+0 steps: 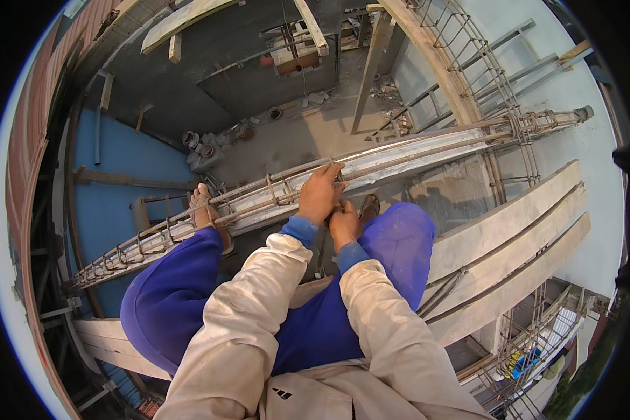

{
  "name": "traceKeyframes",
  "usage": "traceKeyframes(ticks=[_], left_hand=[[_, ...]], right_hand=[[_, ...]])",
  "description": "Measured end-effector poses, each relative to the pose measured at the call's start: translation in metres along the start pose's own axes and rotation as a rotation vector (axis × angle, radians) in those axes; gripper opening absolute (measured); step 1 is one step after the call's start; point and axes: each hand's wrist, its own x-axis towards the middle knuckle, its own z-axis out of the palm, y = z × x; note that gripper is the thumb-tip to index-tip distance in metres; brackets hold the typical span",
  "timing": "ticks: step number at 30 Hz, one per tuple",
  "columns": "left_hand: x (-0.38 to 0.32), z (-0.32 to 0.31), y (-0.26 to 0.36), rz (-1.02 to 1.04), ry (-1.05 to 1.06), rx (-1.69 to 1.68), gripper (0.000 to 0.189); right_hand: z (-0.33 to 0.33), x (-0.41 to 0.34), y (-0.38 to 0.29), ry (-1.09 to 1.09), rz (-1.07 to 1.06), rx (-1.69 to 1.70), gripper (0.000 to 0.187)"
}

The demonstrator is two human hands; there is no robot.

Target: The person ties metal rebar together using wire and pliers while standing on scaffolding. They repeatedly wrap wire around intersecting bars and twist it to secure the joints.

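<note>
A long cage of steel reinforcing bars [409,167] with square stirrups [271,190] runs across the view, lying along a pale formwork board [362,163]. My left hand [317,194] is on the cage near its middle, fingers curled at a stirrup and the near bar. Just below and to the right, my right hand [345,224] is closed in on itself close to the left thumb. Something dark shows between the two hands, too small to make out. My left foot [203,207], in a sandal, rests by the cage; the other foot [369,206] shows beside my right knee.
Wooden planks [509,226] lie to my right, and more planks [110,338] to my left. A floor [299,142] with rubble [210,149] lies far below. A timber post [370,73] stands beyond the cage. Another rebar cage [483,58] crosses at right.
</note>
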Motion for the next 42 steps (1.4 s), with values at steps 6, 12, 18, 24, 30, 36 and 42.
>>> traceKeyframes(ticks=[6,12,18,24,30,36,42], left_hand=[[0.007,-0.001,0.002,-0.042,-0.014,-0.069,0.058],[0.013,-0.017,0.021,-0.269,-0.136,-0.193,0.067],[0.011,-0.016,0.022,-0.304,-0.107,-0.125,0.066],[0.009,0.002,0.012,-0.263,-0.027,-0.122,0.064],[0.012,0.003,0.007,-0.209,-0.029,-0.159,0.046],[0.018,-0.005,0.006,-0.373,-0.163,-0.389,0.038],[0.022,0.002,0.001,-0.309,-0.103,-0.301,0.045]], right_hand=[[0.014,0.012,0.005,0.092,-0.140,0.087,0.023],[0.016,0.011,0.000,0.052,0.024,0.268,0.023],[0.010,0.014,0.024,-0.014,0.053,0.098,0.022],[0.009,0.028,0.027,-0.007,-0.029,0.165,0.025],[0.007,0.025,0.009,0.071,-0.239,0.033,0.024],[0.000,0.018,-0.002,-0.017,0.032,0.071,0.023],[0.000,0.006,-0.001,-0.032,0.127,0.248,0.025]])
